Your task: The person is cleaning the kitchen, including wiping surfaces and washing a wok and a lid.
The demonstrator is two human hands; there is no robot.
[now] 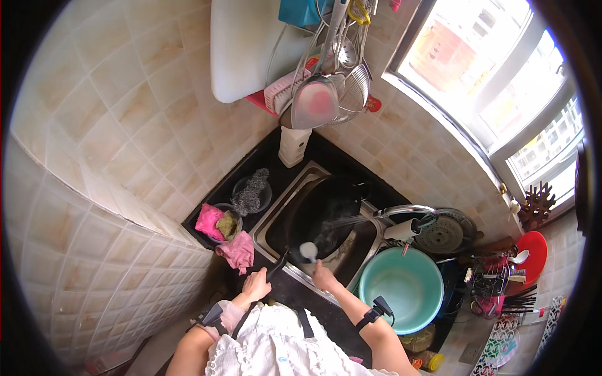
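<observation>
A black wok (324, 211) rests tilted inside the stainless steel sink (259, 236). My left hand (257, 283) grips its dark handle (276, 267) at the sink's front left. In my right hand (325, 276) is a white round-headed utensil (308, 251), probably a dish brush, with its head against or just over the wok's near inner side. Water sprays from the chrome faucet (407, 210) into the wok. A crumpled pink cloth (239, 251) lies on the dark counter just beyond my left hand.
Right of the sink stands a teal basin (400, 291). On the left counter are a bowl of steel wool (251, 195) and a bowl of pink and green scrubbing pads (211, 221). A white bottle (294, 149) fills the corner, beneath hanging spatulas and strainers (324, 98).
</observation>
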